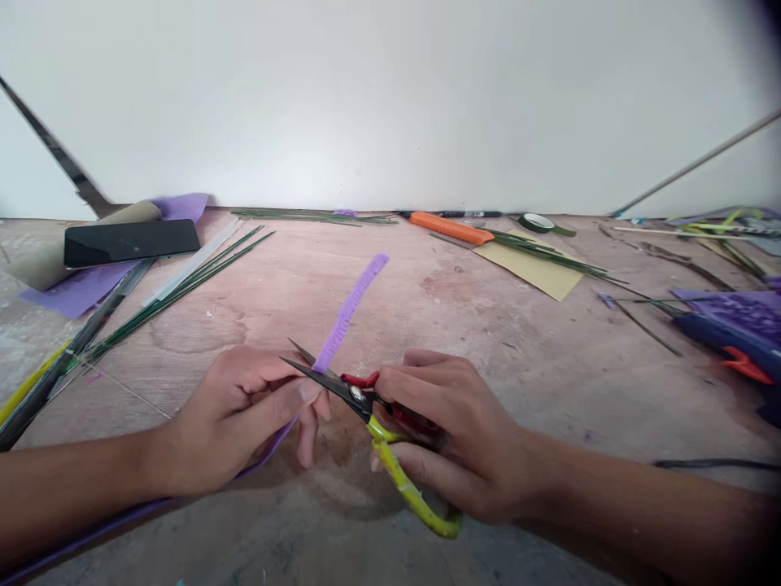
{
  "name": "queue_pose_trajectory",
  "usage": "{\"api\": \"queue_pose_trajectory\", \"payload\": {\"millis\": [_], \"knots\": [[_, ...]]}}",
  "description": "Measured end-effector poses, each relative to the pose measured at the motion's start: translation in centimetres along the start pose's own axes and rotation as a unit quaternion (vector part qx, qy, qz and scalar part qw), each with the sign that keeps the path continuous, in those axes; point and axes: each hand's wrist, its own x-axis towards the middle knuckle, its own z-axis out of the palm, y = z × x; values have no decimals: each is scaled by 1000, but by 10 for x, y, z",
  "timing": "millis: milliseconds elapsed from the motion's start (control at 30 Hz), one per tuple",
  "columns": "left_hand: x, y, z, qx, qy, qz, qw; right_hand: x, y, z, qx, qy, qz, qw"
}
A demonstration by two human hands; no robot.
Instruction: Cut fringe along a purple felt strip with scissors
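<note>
One pair of scissors (355, 393) is straddling one purple strip (351, 313); the inward-angled left hand (241, 419) is pinching the strip, the curled right hand (457, 427) clasping the handles (404, 482).

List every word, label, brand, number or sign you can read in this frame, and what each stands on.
No text is readable.
Slim black pen by the white wall: pale marks, too small and blurred to read.
Flat black phone: screen dark, no lettering discernible.
Black-bladed metal scissors with yellow and red handles: none discernible.
Long orange plastic tool: none discernible.
</note>
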Motion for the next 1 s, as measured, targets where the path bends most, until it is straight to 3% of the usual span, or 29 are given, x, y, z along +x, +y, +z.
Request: {"api": "queue_pose_trajectory", "payload": {"millis": [300,733,1000], "knots": [[-2,-8,1,-158,-21,-40,986,-1,0,0,-5,12,-9,1000],[0,-5,-1,-70,1,10,998,1,-2,0,-8,4,22,1000],[-1,-8,-1,-98,-15,1,995,1,0,1,-9,-3,12,1000]]}}
